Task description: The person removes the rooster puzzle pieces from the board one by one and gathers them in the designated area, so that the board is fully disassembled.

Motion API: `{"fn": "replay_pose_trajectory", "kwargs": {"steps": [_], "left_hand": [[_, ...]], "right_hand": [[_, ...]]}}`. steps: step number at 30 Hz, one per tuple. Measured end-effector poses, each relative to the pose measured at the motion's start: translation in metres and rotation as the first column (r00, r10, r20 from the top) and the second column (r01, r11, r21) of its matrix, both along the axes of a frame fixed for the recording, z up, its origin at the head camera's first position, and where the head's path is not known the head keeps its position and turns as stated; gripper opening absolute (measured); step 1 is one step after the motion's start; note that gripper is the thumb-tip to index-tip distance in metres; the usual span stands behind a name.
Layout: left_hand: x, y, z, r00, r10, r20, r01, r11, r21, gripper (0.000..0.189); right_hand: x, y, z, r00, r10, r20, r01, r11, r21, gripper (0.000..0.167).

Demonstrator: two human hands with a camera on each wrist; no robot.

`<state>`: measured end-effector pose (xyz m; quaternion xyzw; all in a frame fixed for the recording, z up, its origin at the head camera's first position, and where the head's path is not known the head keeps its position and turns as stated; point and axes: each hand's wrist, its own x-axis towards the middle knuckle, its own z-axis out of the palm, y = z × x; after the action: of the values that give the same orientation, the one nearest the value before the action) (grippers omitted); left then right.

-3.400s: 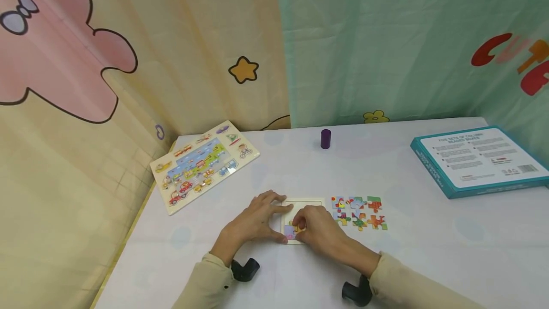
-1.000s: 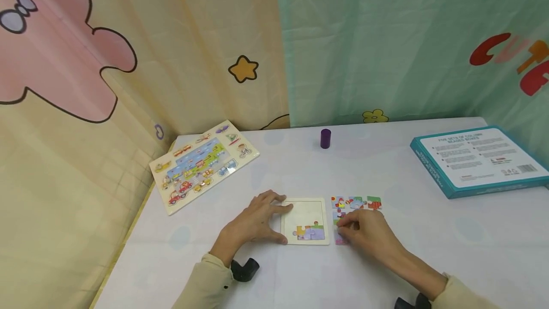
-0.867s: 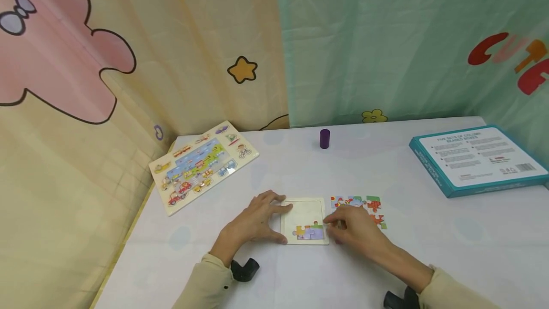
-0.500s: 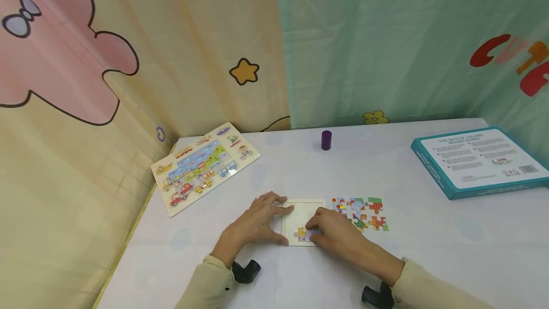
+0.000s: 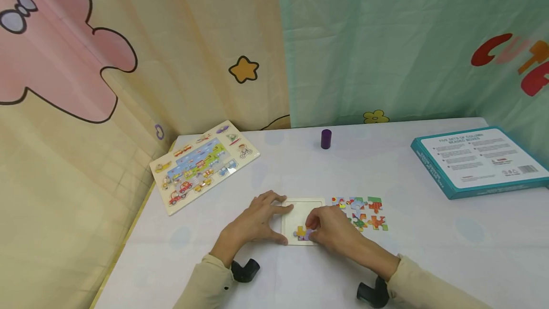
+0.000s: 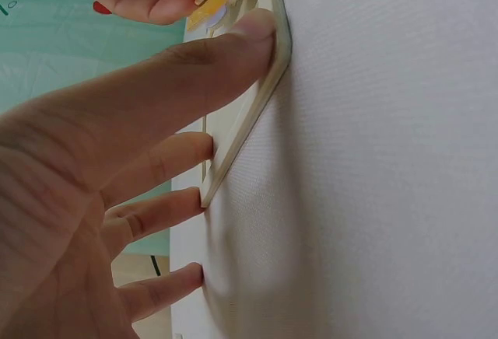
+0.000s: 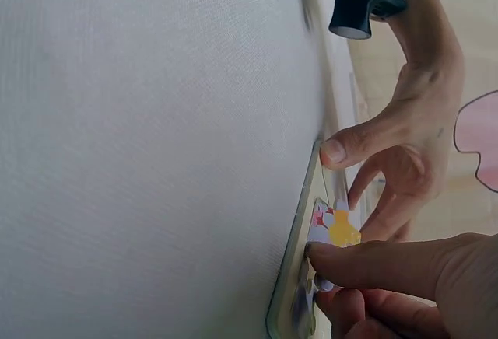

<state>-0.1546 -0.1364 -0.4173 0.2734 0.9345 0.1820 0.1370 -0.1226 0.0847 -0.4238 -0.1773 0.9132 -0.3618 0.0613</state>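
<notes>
My left hand (image 5: 253,218) reaches in from the left of a small pale wooden puzzle tray (image 5: 300,210). Its thumb presses the near corner of the rim and its spread fingers touch the far part of that side. Over the tray's lower right, my right hand (image 5: 333,230) pinches a jigsaw piece between thumb and forefinger. Yellow and lilac jigsaw pieces (image 5: 301,233) show at those fingertips, tilted up from the tray floor in the right wrist view. Loose jigsaw pieces (image 5: 377,223) lie in rows right of the tray, some hidden behind the right hand.
A larger vehicle puzzle board (image 5: 201,168) lies at the back left. A purple cylinder (image 5: 326,139) stands near the back edge. At the far right is a flat teal box (image 5: 480,159). Curtains (image 5: 377,46) hang behind the white table (image 5: 274,280).
A lilac piece seen in the tray's lower left 3.4 seconds ago is gone from there. My right hand went over the loose pieces, then back left to the tray. My left hand stays put.
</notes>
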Motion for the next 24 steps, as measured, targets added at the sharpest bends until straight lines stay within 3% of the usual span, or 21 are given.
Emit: {"fn": "replay_pose_trajectory", "kwargs": {"steps": [11, 17, 24], "left_hand": [[0.000, 0.000, 0.000, 1.000, -0.004, -0.008, 0.004, 1.000, -0.013, 0.081], [0.000, 0.001, -0.001, 1.000, 0.000, -0.009, 0.000, 1.000, -0.013, 0.082], [-0.001, 0.000, -0.002, 1.000, 0.005, 0.002, -0.005, 1.000, -0.007, 0.083]], "right_hand": [[0.015, 0.021, 0.004, 0.999, 0.023, -0.049, -0.031, 0.984, -0.178, 0.015], [0.024, 0.048, 0.012, 0.995, -0.088, 0.052, 0.095, 0.982, -0.164, 0.014], [0.031, 0.081, 0.010, 0.964, -0.228, 0.136, 0.239, 0.968, -0.074, 0.012]]}}
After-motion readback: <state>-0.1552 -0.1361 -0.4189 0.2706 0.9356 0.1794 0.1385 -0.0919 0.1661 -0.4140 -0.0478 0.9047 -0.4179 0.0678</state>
